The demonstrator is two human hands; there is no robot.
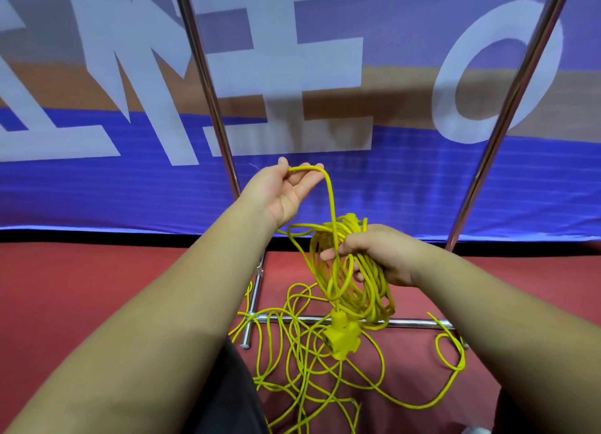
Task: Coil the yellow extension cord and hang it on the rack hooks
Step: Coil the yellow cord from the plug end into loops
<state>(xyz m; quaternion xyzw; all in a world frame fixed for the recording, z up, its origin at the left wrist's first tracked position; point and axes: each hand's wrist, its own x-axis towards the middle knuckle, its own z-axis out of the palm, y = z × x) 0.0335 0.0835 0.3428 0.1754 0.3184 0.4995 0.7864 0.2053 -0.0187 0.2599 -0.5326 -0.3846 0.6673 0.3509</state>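
Observation:
My right hand [377, 254] grips a bundle of several loops of the yellow extension cord [357, 290]. A yellow multi-outlet socket head [341, 336] dangles below that coil. My left hand [286, 189] is raised, palm up, pinching a strand of the cord that arches over its fingers and runs down to the coil. The loose remainder of the cord [292, 368] lies tangled on the red floor. The metal rack's two upright poles [208, 92] [507, 115] rise behind my hands; its hooks are out of view.
The rack's chrome base bars [409, 321] lie on the red floor [97, 287] among the cord. A blue and tan banner with large white letters [406, 180] hangs behind the rack. My dark trousers [227, 401] show at the bottom.

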